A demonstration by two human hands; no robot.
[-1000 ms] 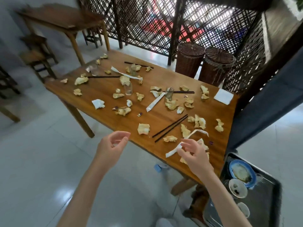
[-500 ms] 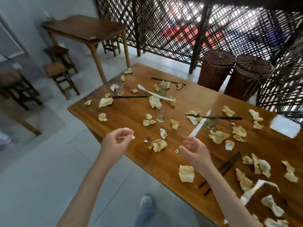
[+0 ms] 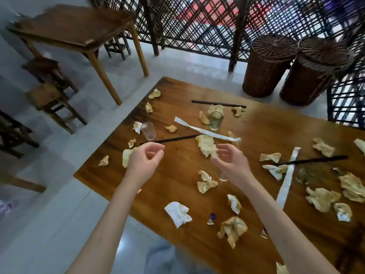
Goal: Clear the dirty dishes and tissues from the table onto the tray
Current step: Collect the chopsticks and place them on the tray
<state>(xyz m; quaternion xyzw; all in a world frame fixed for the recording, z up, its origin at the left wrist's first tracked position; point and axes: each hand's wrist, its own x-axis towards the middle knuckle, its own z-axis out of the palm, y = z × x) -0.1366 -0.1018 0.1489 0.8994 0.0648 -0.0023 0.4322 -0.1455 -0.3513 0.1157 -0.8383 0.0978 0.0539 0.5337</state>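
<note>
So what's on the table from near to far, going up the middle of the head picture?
White tissue → long paper strip → glass of drink → far chopsticks.

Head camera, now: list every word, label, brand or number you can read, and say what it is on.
None can be read.
The long paper strips show no legible print.
The small purple wrappers are too small and blurred to read.
The glasses bear no label.

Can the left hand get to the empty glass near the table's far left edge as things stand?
Probably yes. The left hand hovers open and holding nothing, just short of the empty glass. Only a dark chopstick lies flat between them, low enough to reach over.
</note>
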